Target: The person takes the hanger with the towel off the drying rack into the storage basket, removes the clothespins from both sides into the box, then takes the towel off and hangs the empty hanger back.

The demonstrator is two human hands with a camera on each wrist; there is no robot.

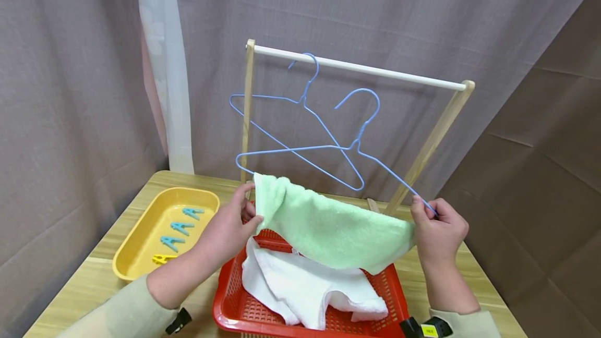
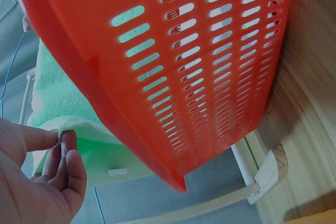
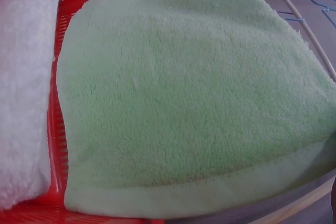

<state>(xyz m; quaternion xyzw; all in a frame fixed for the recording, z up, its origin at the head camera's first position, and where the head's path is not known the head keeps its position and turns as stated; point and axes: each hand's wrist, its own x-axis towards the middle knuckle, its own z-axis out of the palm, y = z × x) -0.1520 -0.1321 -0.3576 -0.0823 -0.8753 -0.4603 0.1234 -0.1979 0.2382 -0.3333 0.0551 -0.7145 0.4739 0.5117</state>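
A light green towel (image 1: 328, 223) is draped over the lower part of a blue wire hanger (image 1: 360, 132), held above the red basket. With thumb and fingers my left hand (image 1: 227, 226) pinches the towel's left edge; the left wrist view shows this pinch on the towel (image 2: 58, 87) close up. My right hand (image 1: 439, 231) grips the hanger's right corner, where the towel's right end meets it. The green towel (image 3: 184, 87) fills most of the right wrist view. Whether the right fingers also hold cloth is hidden.
A second blue hanger (image 1: 307, 87) hangs from the rack's white bar (image 1: 357, 67). In the red basket (image 1: 227, 301) lies a white towel (image 1: 305, 278). To the left, a yellow tray (image 1: 129, 254) holds several blue clothespins (image 1: 180, 227) and a yellow one (image 1: 162, 259).
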